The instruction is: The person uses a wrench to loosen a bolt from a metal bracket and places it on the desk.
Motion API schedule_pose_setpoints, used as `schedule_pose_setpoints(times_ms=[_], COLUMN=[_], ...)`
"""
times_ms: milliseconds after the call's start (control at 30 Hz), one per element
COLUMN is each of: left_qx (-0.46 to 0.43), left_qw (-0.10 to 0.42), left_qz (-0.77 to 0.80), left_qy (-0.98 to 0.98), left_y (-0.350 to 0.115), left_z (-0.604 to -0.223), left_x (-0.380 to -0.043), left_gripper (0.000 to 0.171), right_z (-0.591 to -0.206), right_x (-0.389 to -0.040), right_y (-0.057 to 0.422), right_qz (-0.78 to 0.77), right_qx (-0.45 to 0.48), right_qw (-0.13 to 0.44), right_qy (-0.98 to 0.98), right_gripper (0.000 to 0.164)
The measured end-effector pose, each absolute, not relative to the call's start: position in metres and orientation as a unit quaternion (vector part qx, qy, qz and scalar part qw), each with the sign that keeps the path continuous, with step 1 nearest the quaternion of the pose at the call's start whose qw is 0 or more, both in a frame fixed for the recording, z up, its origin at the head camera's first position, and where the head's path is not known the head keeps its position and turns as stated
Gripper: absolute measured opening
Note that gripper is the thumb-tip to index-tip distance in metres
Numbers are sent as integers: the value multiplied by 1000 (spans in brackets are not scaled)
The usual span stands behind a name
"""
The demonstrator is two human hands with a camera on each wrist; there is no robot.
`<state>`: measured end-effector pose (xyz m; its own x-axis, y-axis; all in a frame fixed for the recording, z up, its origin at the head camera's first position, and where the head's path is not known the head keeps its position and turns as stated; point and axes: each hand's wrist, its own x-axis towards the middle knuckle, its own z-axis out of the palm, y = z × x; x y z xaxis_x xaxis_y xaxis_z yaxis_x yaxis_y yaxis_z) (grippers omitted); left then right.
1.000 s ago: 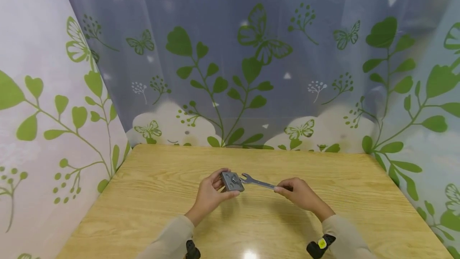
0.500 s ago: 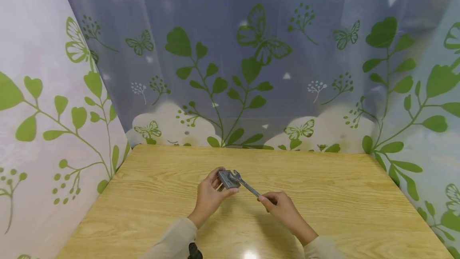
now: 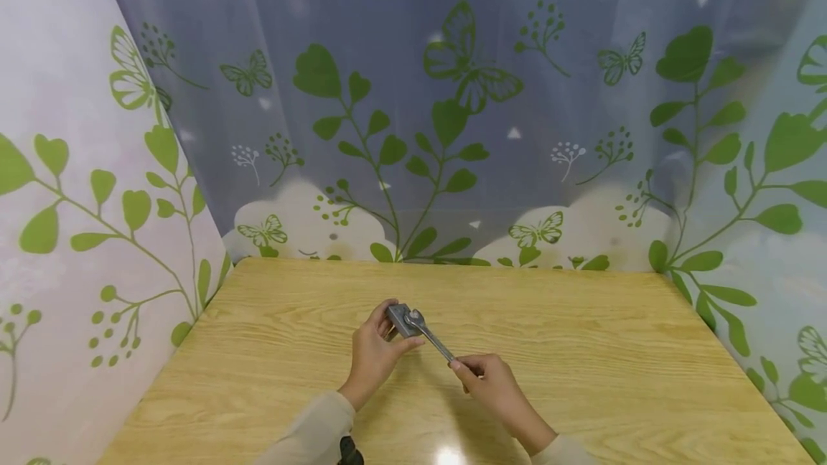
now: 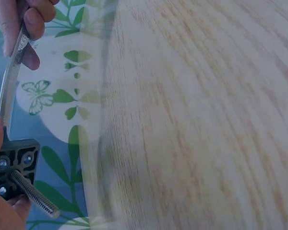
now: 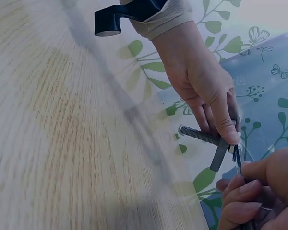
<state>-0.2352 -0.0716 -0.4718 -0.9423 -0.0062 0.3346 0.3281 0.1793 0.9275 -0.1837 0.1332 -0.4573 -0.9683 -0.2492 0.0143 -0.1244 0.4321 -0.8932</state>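
My left hand (image 3: 371,361) grips a small grey square plate (image 3: 398,321) by its edges, tilted above the table. A long threaded bolt (image 4: 36,194) sticks out of the plate's ribbed underside in the left wrist view. Between fingers and thumb, my right hand (image 3: 494,390) pinches the handle of a steel open-end wrench (image 3: 436,343). The wrench's head lies over the bolt head on the plate's upper face, its handle slanting down toward the right hand. From the side, the right wrist view shows the plate edge-on, with the bolt (image 5: 197,134) pointing away from the wrench.
Both hands are above a light wood-grain table (image 3: 291,307). Behind it and at its sides hang curtains (image 3: 362,163) printed with green leaves and butterflies. A black wrist camera (image 5: 108,21) is strapped at the left sleeve.
The right hand has come left and nearer the body, swinging the wrench from beside the plate onto the bolt head. The left hand and plate have shifted slightly left.
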Motion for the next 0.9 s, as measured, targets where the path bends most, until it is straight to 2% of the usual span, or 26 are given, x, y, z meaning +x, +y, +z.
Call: schedule_pose_setpoints(times_ms=[300,667,900], left_qx=[-121,-141,-156], left_qw=[142,125,109], left_qz=[-653,-659,-626], left_qy=[-734,-728,-757], left_y=[-73,-75,-78], left_z=[-474,-464,-459], left_x=[-238,-238,-240], left_gripper=[73,80,85], right_z=[-456,-458,-461], right_x=[-179,-176,-176], right_y=[129,124,124], right_qz=[-550,-544,-536], right_qx=[-111,-81,-82], right_qw=[83,6,-17], right_qy=[824,835,840], right_gripper=[40,32,28])
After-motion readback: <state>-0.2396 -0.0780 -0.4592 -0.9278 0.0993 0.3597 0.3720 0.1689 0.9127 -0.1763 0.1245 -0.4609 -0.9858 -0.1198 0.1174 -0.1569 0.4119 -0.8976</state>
